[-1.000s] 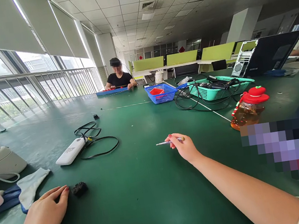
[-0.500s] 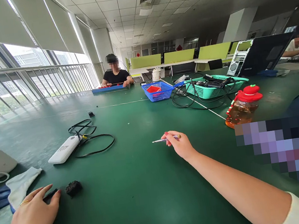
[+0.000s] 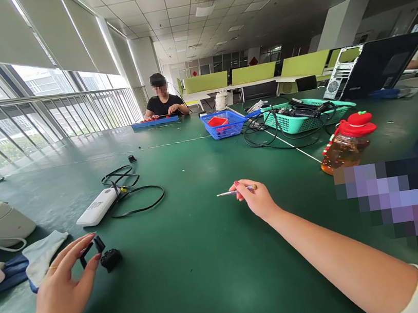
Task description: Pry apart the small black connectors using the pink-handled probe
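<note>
We are pinching small black plastic clip (image 3: 89, 247) in left hand (image 3: 62, 291) fingers, lifting clear of black round part (image 3: 110, 259). Right hand (image 3: 259, 201) fingers gripping slim silver screwdriver (image 3: 233, 192); keeping tip level above green tabletop (image 3: 200, 261).

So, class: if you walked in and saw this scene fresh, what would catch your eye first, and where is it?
Probably the two hands over the green table: the right hand holds a thin silver tool at centre, while the left hand pinches a small black part at lower left, beside another black piece. Next, the red-capped bottle of amber liquid at right.
</note>
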{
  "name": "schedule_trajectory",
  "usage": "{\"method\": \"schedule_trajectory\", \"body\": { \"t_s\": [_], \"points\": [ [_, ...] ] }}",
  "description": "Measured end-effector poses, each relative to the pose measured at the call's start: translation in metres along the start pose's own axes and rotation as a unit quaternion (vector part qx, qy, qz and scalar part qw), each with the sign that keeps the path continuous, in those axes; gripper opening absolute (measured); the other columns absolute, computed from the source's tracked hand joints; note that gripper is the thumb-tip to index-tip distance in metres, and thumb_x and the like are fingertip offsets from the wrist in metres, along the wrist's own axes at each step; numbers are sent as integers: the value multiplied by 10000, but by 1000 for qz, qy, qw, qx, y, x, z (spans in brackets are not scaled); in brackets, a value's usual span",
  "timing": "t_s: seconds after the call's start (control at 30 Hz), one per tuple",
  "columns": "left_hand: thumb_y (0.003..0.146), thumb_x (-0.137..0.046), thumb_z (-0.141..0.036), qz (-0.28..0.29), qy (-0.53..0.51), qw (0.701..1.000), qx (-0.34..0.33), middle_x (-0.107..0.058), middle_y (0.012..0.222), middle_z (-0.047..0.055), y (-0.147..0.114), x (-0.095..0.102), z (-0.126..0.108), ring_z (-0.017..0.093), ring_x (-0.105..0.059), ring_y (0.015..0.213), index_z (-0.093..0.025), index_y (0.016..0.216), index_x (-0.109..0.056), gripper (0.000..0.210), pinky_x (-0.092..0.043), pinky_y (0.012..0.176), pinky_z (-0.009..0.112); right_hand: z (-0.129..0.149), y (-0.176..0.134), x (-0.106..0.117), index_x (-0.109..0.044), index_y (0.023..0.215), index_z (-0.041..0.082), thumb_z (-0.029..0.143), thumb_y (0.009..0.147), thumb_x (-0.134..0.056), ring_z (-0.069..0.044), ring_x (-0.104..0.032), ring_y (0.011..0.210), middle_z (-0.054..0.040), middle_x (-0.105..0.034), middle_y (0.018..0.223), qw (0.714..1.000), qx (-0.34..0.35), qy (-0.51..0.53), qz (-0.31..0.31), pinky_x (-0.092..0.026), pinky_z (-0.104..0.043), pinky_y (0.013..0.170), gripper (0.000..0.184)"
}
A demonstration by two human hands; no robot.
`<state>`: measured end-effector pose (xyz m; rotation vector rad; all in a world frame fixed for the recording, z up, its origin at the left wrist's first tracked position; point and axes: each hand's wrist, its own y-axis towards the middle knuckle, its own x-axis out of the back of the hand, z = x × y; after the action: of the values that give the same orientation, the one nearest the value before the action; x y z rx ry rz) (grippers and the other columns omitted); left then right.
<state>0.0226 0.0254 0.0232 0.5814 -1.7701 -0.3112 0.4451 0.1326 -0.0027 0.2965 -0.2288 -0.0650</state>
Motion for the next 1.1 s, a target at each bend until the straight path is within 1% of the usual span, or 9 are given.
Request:
{"method": "schedule_trajectory", "body": {
  "t_s": [0.1, 0.2, 0.37, 0.57, 0.7, 0.8, 0.9, 0.97, 1.1],
  "points": [
    [838, -459, -521, 49, -31, 996, -64, -613, 1305, 44, -2, -5, 2, 237, -645, 986, -275, 1223, -598, 478, -518, 695, 298, 1, 0, -1, -707, 740, 192, 665, 818, -524, -173, -545, 588, -20, -551, 577, 1000, 4, 1, 0, -439, -287, 566, 512],
    [821, -485, -504, 92, -33, 990, -106, -670, 1218, 35, 1, -12, 7, 243, -648, 1021, -275, 1119, -676, 422, -523, 847, 315, 1, 0, -2, -701, 740, 187, 666, 820, -519, -169, -535, 578, -22, -556, 581, 1000, 6, 5, 7, -432, -284, 552, 518],
    [832, -470, -504, 115, -17, 984, -134, -697, 1184, 49, 5, -21, 15, 260, -633, 1099, -262, 1123, -694, 441, -481, 999, 373, 2, -1, -2, -696, 746, 184, 676, 815, -516, -168, -541, 577, -20, -552, 582, 1000, 9, 6, 3, -435, -287, 561, 528],
    [833, -481, -556, 123, 14, 986, -113, -690, 1203, 59, 4, -19, 13, 286, -671, 1010, -275, 1215, -645, 502, -546, 906, 424, 1, 0, -1, -699, 741, 188, 674, 819, -517, -162, -529, 570, -12, -535, 578, 1000, 4, 6, 6, -430, -280, 550, 525],
    [821, -501, -565, 112, 33, 989, -86, -728, 1096, 66, 5, -15, 12, 312, -688, 930, -282, 1125, -697, 459, -571, 834, 471, 0, 0, -1, -702, 739, 194, 661, 829, -514, -164, -528, 574, -14, -536, 579, 1000, 4, 3, 10, -426, -280, 549, 511],
    [838, -489, -548, 101, 31, 991, -81, -737, 1057, 57, 5, -13, 9, 305, -691, 901, -289, 1106, -708, 433, -581, 806, 468, -1, 0, 0, -699, 746, 195, 645, 841, -503, -168, -531, 582, -15, -538, 585, 1000, 7, -5, 15, -423, -281, 555, 500],
    [828, -517, -569, 90, 5, 989, -118, -725, 1093, 42, 3, -9, -3, 286, -687, 916, -303, 1124, -698, 437, -583, 810, 413, 0, -1, -1, -692, 744, 192, 624, 852, -493, -165, -529, 574, -17, -543, 591, 1000, 15, -14, 19, -423, -282, 559, 488],
    [827, -544, -579, 116, -22, 978, -174, -718, 1109, 32, 3, -5, -18, 265, -683, 931, -322, 1130, -692, 424, -576, 825, 368, 1, -1, -1, -691, 740, 190, 612, 858, -487, -165, -533, 571, -18, -545, 589, 999, 19, -18, 24, -424, -280, 554, 483],
    [868, -569, -516, 197, -74, 927, -310, -699, 1147, 21, 5, 3, -73, 229, -649, 1025, -346, 1177, -663, 365, -536, 899, 326, 2, -2, -2, -691, 738, 191, 580, 873, -482, -164, -538, 560, -16, -550, 575, 998, 35, -35, 33, -412, -271, 525, 462]
  ]
}}
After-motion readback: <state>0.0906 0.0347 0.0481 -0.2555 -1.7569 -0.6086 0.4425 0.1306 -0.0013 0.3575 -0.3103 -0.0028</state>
